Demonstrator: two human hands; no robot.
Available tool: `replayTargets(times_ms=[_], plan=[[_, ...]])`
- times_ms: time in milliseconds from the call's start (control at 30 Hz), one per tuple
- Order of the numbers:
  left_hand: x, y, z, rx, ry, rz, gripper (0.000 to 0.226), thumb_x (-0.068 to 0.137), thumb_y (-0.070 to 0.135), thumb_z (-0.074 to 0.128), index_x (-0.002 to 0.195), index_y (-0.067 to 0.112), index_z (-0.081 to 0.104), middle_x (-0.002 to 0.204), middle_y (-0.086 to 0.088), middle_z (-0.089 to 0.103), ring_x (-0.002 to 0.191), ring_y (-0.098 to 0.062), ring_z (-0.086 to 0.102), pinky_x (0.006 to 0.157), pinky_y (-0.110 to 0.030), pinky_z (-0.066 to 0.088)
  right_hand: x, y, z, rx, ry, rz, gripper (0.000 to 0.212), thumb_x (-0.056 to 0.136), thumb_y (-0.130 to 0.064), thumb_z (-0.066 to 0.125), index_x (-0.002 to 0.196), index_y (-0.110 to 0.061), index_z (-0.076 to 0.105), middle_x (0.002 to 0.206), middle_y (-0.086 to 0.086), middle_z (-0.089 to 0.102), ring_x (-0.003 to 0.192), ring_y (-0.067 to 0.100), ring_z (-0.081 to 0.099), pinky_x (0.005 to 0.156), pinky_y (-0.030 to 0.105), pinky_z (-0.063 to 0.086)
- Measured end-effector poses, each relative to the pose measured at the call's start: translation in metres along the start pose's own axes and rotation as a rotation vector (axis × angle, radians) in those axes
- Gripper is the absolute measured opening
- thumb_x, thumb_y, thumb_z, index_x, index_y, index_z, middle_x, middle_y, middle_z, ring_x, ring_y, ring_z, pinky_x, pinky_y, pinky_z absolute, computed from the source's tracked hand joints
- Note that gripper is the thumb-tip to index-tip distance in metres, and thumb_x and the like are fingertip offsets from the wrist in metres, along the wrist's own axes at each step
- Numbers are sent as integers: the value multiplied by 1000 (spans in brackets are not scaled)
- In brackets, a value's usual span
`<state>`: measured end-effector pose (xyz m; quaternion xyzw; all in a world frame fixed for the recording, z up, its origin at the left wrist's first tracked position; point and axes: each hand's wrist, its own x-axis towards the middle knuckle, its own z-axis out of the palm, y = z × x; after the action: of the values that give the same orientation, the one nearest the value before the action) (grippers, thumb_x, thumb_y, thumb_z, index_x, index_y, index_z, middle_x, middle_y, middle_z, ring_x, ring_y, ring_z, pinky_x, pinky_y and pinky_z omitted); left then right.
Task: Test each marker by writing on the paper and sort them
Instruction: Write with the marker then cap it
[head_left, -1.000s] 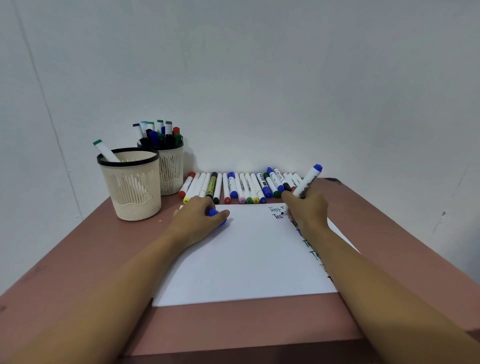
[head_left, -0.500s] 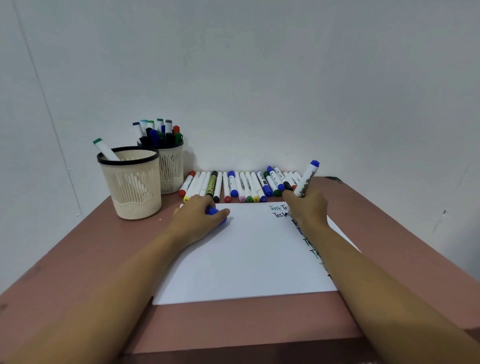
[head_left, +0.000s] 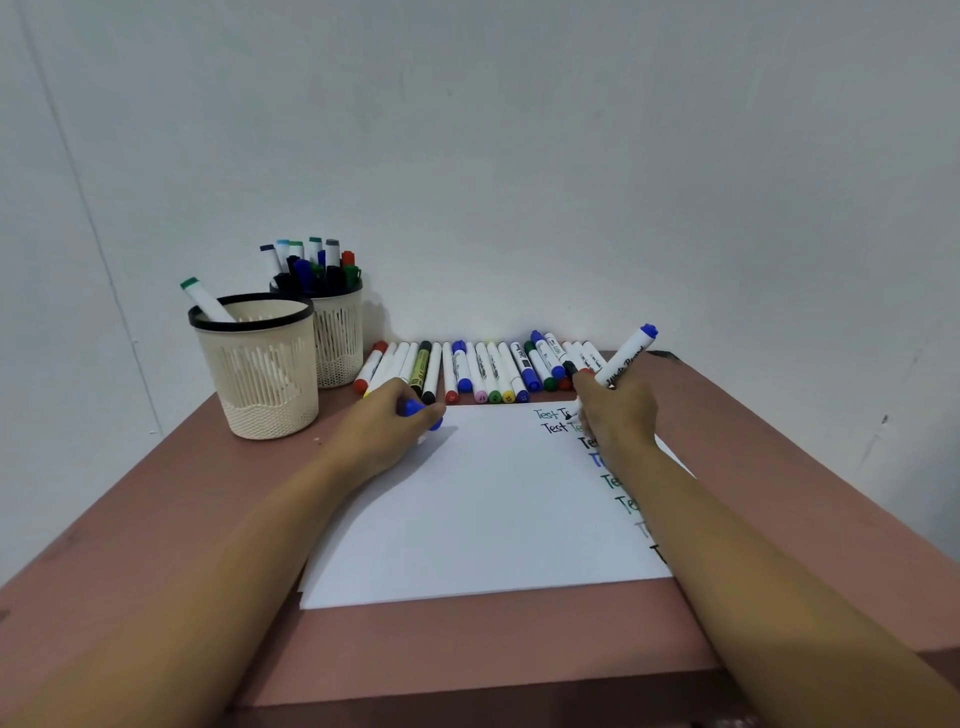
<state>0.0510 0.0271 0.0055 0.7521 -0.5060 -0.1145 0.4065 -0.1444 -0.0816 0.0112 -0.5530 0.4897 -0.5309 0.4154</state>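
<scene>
A white sheet of paper (head_left: 483, 509) lies on the brown table, with "Test" written several times along its right side. My right hand (head_left: 615, 415) grips a white marker with a blue end (head_left: 626, 358), tip down on the paper's top right corner. My left hand (head_left: 387, 423) rests on the paper's top left corner, closed around a blue marker cap (head_left: 415, 408). A row of several capped markers (head_left: 483, 371) lies along the wall behind the paper.
Two cream mesh cups stand at the left. The near cup (head_left: 257, 366) holds one green-ended marker. The far cup (head_left: 337, 338) is packed with several markers. The brown table (head_left: 171, 519) meets a white wall at the back.
My right hand has shifted slightly while writing, and the marker it holds tilts a little differently. My left hand stays put with the cap.
</scene>
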Motion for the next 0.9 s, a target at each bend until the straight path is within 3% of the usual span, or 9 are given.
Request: replayTargets(times_ms=[133,233,300,400,467,567,667,900], plan=[[-1,5,-2,-34,68,14,25,88,36,62,93,13,55,78,5,52,68,-9,45,57,-23,34,2,-6,-3,76,-51,83,14,90,-14,54,82,-3,54,61,7,50,45,13,43,34,15,36],[-4,12,-4,-47,188,97,18,88,32,63,90,17,54,77,7,52,69,-6,46,58,-17,34,1,-10,-3,12,-80,22,19,92,-17,53,87,1,59,63,4,52,47,11,45,37,17,38],[-7,17,-5,-111,212,133,16,87,33,63,85,20,54,75,6,53,66,-5,46,57,-15,33,-1,-16,-3,-36,-49,-71,23,94,-24,54,80,-5,57,63,0,52,51,9,45,45,20,37],[-12,23,-3,-314,160,119,14,88,33,63,81,24,55,69,0,55,63,-13,45,62,-25,37,-8,-28,-4,26,-56,-89,26,94,-31,55,75,-13,54,55,-10,45,51,6,38,48,21,31],[-16,27,-3,-534,106,65,10,89,27,63,84,20,57,63,3,55,61,-14,45,59,-29,40,-15,-35,-3,173,-204,4,24,93,-26,54,73,-15,53,49,-10,41,46,6,33,42,20,25],[-18,31,-4,-774,-1,-16,6,89,20,62,90,13,60,70,0,60,63,-13,52,58,-25,45,-25,-42,2,289,-462,70,21,93,-21,54,73,-16,54,57,-3,44,43,7,33,41,20,22],[-19,33,-3,-832,-75,-43,7,91,17,59,89,12,63,77,-2,65,63,-10,57,60,-22,48,-32,-42,5,257,-552,35,21,95,-24,57,75,-18,57,61,-3,51,46,8,38,41,19,26],[-20,37,1,-830,-133,-30,10,92,16,58,91,10,66,72,3,69,63,-9,59,61,-22,48,-38,-42,9,259,-572,33,21,94,-28,58,75,-21,57,63,-3,55,46,8,41,42,19,29]])
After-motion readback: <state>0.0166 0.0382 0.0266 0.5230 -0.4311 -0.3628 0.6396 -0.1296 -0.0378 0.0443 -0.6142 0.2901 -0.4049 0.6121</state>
